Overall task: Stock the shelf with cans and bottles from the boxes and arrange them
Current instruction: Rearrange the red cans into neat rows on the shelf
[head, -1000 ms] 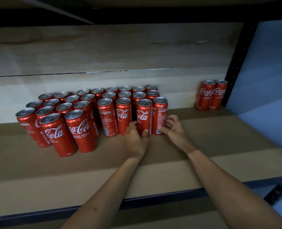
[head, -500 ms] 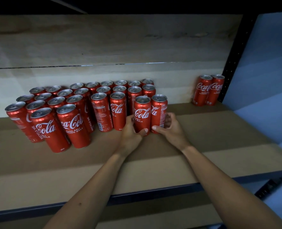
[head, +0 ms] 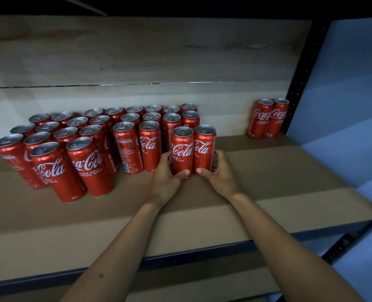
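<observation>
Several tall red cola cans (head: 93, 149) stand in rows on the wooden shelf (head: 268, 171), grouped at the left and middle. At the group's right front corner, two cans stand side by side. My left hand (head: 166, 177) grips the left one (head: 182, 149) near its base, thumb across the front. My right hand (head: 219, 171) grips the right one (head: 204, 147) the same way. Both cans are upright and touch each other.
Two more red cans (head: 268, 118) stand apart at the back right corner, next to the black perforated upright (head: 298, 75). Bare shelf board lies between them and the main group. The shelf's dark front rail (head: 180, 256) runs below my forearms.
Both hands went from resting at the cans' bases to wrapping round the two front right cans, which have come slightly forward of their row. The camera has tilted a little.
</observation>
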`<move>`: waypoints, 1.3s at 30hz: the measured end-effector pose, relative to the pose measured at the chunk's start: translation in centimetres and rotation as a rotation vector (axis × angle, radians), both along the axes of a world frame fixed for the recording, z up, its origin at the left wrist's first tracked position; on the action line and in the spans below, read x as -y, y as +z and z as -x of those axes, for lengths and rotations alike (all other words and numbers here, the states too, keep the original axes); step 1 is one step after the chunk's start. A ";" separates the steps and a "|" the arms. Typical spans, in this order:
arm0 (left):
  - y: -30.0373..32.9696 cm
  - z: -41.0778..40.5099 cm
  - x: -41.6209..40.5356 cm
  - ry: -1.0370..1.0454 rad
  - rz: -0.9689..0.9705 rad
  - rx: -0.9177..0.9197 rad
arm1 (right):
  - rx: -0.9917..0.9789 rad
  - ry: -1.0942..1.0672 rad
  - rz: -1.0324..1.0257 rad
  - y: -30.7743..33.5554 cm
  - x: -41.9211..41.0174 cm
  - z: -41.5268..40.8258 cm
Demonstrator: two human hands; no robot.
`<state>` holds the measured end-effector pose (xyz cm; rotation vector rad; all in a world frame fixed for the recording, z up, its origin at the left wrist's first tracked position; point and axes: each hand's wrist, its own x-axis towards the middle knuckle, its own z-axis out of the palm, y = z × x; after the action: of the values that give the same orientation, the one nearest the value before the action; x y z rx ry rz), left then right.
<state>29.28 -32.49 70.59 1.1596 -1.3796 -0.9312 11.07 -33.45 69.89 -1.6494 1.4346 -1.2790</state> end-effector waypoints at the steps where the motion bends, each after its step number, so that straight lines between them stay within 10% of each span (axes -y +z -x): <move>1: 0.1 0.1 -0.1 -0.003 -0.001 -0.003 | 0.005 -0.009 0.000 0.1 0.0 0.0; 28: 0.1 0.3 -0.3 0.224 -0.005 0.276 | 0.030 0.084 -0.005 0.0 -0.1 -0.1; 39: 0.5 0.1 -0.7 0.077 -0.028 0.106 | 0.066 0.094 -0.024 0.1 -0.1 0.2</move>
<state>29.14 -31.79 71.11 1.2902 -1.3996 -0.8474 10.88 -33.38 70.02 -1.6235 1.3130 -1.2478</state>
